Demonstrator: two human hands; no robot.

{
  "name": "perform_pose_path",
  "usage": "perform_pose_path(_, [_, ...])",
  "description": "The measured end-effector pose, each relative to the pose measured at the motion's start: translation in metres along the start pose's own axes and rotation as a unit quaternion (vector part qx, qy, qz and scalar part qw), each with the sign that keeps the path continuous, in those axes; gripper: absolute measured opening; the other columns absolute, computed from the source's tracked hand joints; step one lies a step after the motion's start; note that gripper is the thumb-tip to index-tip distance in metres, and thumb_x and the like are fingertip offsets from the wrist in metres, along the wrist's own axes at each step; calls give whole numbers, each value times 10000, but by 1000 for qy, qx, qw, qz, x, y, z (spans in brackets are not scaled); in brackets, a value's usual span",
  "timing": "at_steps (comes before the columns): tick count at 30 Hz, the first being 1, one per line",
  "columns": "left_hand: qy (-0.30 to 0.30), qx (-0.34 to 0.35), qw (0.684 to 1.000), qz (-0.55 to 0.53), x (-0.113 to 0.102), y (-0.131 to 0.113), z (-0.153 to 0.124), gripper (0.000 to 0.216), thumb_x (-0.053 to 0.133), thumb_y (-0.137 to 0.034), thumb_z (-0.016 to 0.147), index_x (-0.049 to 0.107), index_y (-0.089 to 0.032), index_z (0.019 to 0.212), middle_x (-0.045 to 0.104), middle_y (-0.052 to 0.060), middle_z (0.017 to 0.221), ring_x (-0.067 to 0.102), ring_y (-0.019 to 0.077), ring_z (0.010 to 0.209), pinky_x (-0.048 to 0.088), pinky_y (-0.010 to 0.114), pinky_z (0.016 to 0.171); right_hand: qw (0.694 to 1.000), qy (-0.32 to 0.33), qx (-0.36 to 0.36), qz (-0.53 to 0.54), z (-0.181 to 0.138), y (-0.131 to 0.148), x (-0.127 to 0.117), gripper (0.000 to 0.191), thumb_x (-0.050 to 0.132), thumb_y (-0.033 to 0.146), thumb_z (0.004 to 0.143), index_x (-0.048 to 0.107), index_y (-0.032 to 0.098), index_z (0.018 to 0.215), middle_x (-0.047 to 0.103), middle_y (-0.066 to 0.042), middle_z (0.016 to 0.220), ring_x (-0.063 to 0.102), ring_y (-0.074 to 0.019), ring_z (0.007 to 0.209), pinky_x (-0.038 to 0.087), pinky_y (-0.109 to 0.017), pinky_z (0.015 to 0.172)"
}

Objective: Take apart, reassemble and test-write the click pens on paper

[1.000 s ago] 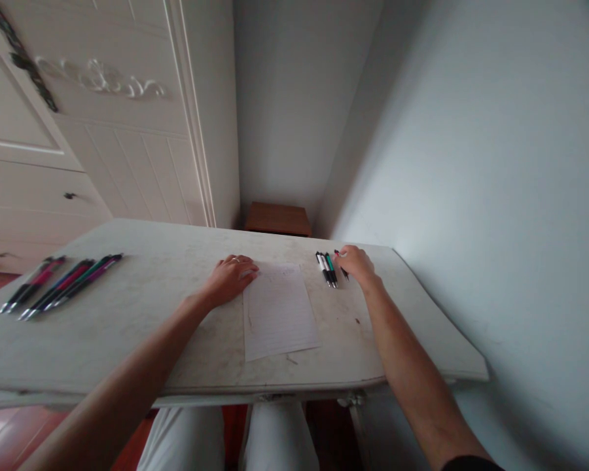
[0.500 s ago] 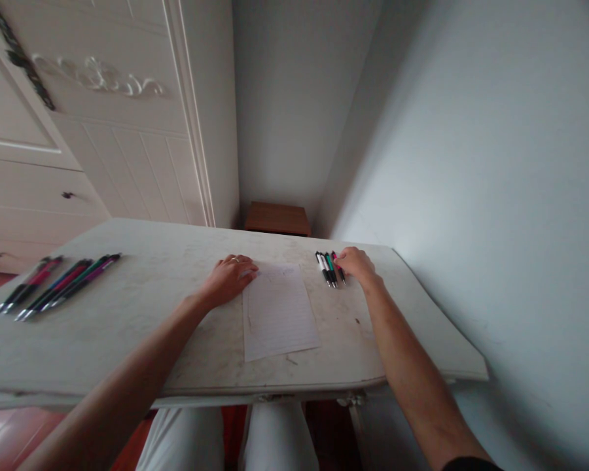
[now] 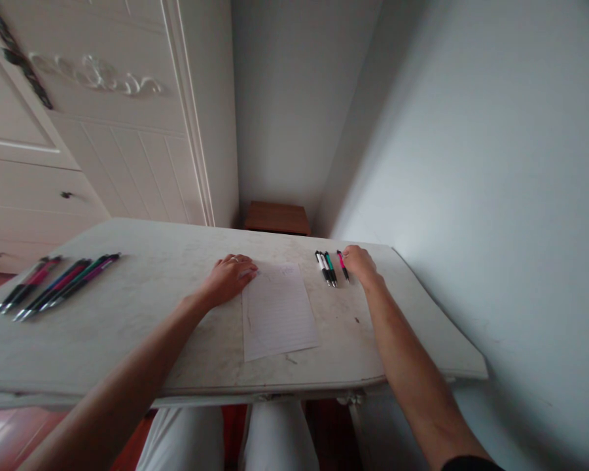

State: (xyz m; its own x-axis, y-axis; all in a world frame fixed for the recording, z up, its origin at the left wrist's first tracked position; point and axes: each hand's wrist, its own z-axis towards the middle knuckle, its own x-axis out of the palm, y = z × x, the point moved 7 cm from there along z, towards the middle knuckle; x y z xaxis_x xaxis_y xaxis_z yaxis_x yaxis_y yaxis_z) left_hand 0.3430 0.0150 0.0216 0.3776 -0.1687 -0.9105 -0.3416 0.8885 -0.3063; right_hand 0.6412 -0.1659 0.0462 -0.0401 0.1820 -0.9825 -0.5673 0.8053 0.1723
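My left hand [image 3: 232, 278] lies flat at the upper left corner of a sheet of lined paper [image 3: 282, 314], fingers stretched out and a ring on one of them. Faint marks show near the sheet's top and left edge. To the right of the paper, my right hand [image 3: 359, 263] pinches a pink and black pen [image 3: 343, 267] near its upper end; the fingertips are partly hidden. Just left of that pen, a white and black pen [image 3: 322, 268] and a green and black pen [image 3: 330, 268] lie close together, roughly parallel.
Several more pens [image 3: 69, 288] lie in slanted groups on the table's left side. The white, stained table [image 3: 177, 356] meets a pale wall [image 3: 495, 196] on the right. Beyond its far edge stand a white cabinet [image 3: 142, 163] and a brown wooden piece of furniture [image 3: 277, 217].
My right hand has shifted slightly to the right together with the pink pen, widening the gap to the green one. My left hand and the paper have stayed put.
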Motion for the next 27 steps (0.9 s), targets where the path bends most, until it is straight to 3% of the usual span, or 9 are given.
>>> perform_pose_path(13, [-15, 1, 1000, -6, -1, 2, 0, 329, 470, -387, 912, 738, -273, 1065, 680, 61, 1211, 577, 285, 1160, 436, 464, 1016, 998, 26, -33, 37, 3, 3, 6, 184, 614, 208, 817, 764, 144, 903, 752, -124, 787, 722, -203, 810, 526, -245, 751])
perform_pose_path(21, [5, -1, 1000, 6, -2, -2, 0, 353, 452, -379, 921, 721, -243, 1104, 668, 79, 1236, 565, 292, 1173, 431, 474, 1015, 999, 22, -31, 39, -2, 8, 2, 264, 568, 307, 881, 763, 137, 930, 756, -145, 819, 717, -207, 822, 510, -241, 723])
perform_pose_path(27, [6, 2, 1000, 9, 0, -1, 0, 355, 441, -385, 928, 716, -244, 1102, 670, 68, 1238, 558, 277, 1183, 420, 455, 1033, 1000, 4, -21, 4, -1, 7, 1, 251, 524, 164, 872, 759, 129, 954, 746, -185, 994, 712, -235, 944, 504, -262, 799])
